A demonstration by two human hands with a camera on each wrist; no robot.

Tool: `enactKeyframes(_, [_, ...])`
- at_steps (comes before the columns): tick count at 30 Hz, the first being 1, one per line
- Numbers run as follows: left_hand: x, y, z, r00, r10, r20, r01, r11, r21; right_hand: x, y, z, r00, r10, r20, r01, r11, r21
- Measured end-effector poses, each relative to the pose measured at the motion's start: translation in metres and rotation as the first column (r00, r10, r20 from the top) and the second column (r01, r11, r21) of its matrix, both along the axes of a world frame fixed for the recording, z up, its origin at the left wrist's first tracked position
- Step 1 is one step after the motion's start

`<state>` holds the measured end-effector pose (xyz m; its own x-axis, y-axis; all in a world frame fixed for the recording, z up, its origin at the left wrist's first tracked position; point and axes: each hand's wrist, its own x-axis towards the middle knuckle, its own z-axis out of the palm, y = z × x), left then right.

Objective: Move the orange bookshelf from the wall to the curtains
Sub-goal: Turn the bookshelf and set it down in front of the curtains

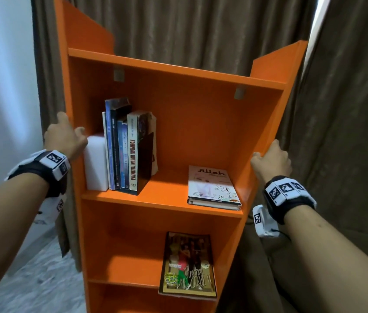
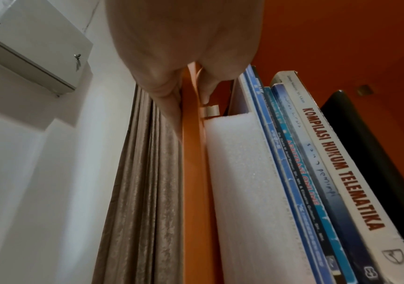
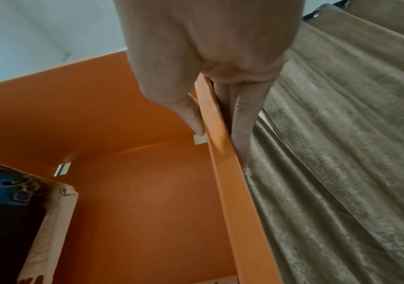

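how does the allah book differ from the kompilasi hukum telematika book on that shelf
The Allah book lies flat with its pale cover facing up; the Kompilasi Hukum Telematika book stands upright, spine outward.
The Allah book lies alone at the shelf's right; the Kompilasi book is packed in a row at the left, between other books and a black bookend.
Both rest on the same shelf of the orange bookshelf.

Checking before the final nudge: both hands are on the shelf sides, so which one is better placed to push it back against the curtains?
Probably the right hand: its side panel of the orange bookshelf sits nearer the camera, with curtains beside it. The left hand grips the farther side panel.
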<state>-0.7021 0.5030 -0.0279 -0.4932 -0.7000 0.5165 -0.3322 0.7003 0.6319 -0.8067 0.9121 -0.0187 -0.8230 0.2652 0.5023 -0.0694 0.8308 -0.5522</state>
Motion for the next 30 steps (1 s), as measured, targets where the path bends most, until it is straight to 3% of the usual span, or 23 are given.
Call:
enactKeyframes(18, [-0.027,0.074,-0.009,0.993,0.095,-0.066,-0.098,0.994,-0.047,-0.116,0.020,0.008,0.989,0.116,0.092,-0.094,0.972,-0.213])
enactKeyframes(30, [-0.034,0.084,-0.014,0.982,0.181,-0.045,-0.184,0.980,-0.080,-0.119,0.042,0.005,0.971,0.226,0.075,-0.211,0.963,-0.167])
